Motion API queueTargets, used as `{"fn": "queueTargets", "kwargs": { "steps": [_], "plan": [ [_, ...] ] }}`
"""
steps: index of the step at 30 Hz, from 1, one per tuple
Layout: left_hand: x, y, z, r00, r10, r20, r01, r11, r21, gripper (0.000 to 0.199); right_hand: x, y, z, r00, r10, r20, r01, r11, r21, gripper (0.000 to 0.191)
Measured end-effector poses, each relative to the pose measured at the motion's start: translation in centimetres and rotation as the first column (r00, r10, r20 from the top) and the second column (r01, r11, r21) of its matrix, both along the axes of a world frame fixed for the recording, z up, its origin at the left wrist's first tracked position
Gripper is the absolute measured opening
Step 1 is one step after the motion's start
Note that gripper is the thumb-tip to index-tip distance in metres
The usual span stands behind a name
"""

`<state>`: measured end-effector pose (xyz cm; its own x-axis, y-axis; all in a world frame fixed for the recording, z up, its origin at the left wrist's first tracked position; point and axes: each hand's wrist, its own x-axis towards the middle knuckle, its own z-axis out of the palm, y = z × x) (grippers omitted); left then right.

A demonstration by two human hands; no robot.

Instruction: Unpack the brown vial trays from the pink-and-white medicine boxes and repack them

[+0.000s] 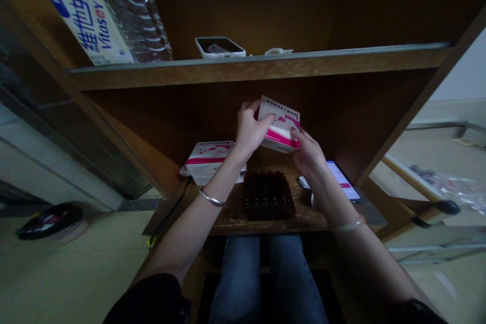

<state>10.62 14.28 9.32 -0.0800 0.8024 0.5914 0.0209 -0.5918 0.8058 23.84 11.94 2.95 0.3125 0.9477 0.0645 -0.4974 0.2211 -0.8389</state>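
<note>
My left hand [248,129] and my right hand [308,152] together hold a white and pink printed carton [279,124] up in front of the desk's back panel. My left fingers wrap its left side, while my right fingertips press its lower right corner. Below the carton lies a dark tray of small brown vials [268,195]. A similar pink and white carton [210,159] rests on the desk left of the tray, close under my left wrist. A lit smartphone [343,181] lies to the right, partly hidden by my right hand.
Above is a wooden shelf [258,72] holding a Vitasoy carton [85,19], a clear plastic water bottle [132,10] and a white tray [220,46]. My jeans-covered legs [268,278] sit below the desk edge. A black object [49,220] lies on the floor at left.
</note>
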Motion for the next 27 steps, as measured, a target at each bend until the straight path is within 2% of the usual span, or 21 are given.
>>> {"fn": "queueTargets", "kwargs": {
  "steps": [2, 4, 9, 13, 17, 19, 23, 27],
  "plan": [
    [-1.0, -2.4, 0.6, 1.0, 0.011, -0.007, -0.01, 0.992, 0.128, 0.038, -0.8, -2.0, 1.2, 1.0, -0.001, -0.022, 0.003, 0.994, 0.108, 0.033],
    [-1.9, -4.6, 0.9, 0.999, -0.038, 0.022, 0.033, 0.981, 0.19, 0.045, -1.5, -3.9, 2.4, 0.998, -0.01, -0.058, 0.021, 0.978, 0.208, 0.039],
    [-3.3, -8.4, 0.1, 0.962, -0.224, 0.157, 0.208, 0.972, 0.114, 0.064, -2.5, -7.2, 4.4, 0.998, -0.05, -0.045, 0.06, 0.966, 0.253, 0.055],
    [-3.6, -10.0, -1.3, 0.948, -0.199, 0.247, 0.186, 0.98, 0.075, 0.06, -2.4, -8.4, 4.4, 0.996, -0.073, 0.049, 0.058, 0.965, 0.255, 0.054],
    [-3.5, -10.9, -2.6, 0.91, -0.057, 0.411, 0.075, 0.997, -0.028, 0.05, -2.5, -9.4, 4.0, 0.997, -0.053, 0.053, 0.041, 0.979, 0.201, 0.05],
    [-3.5, -11.3, -2.9, 0.886, -0.012, 0.463, 0.066, 0.993, -0.102, 0.045, -2.7, -9.8, 3.8, 0.999, -0.032, 0.04, 0.025, 0.986, 0.168, 0.051],
    [-3.7, -12.1, -3.1, 0.871, -0.052, 0.489, 0.151, 0.975, -0.166, 0.046, -3.1, -10.3, 3.5, 0.999, 0.004, 0.049, -0.01, 0.993, 0.115, 0.052],
    [-4.1, -12.8, -3.4, 0.879, -0.126, 0.46, 0.246, 0.946, -0.211, 0.061, -3.5, -10.6, 3.3, 0.999, 0.047, 0.014, -0.048, 0.995, 0.085, 0.034]
  ]
}}
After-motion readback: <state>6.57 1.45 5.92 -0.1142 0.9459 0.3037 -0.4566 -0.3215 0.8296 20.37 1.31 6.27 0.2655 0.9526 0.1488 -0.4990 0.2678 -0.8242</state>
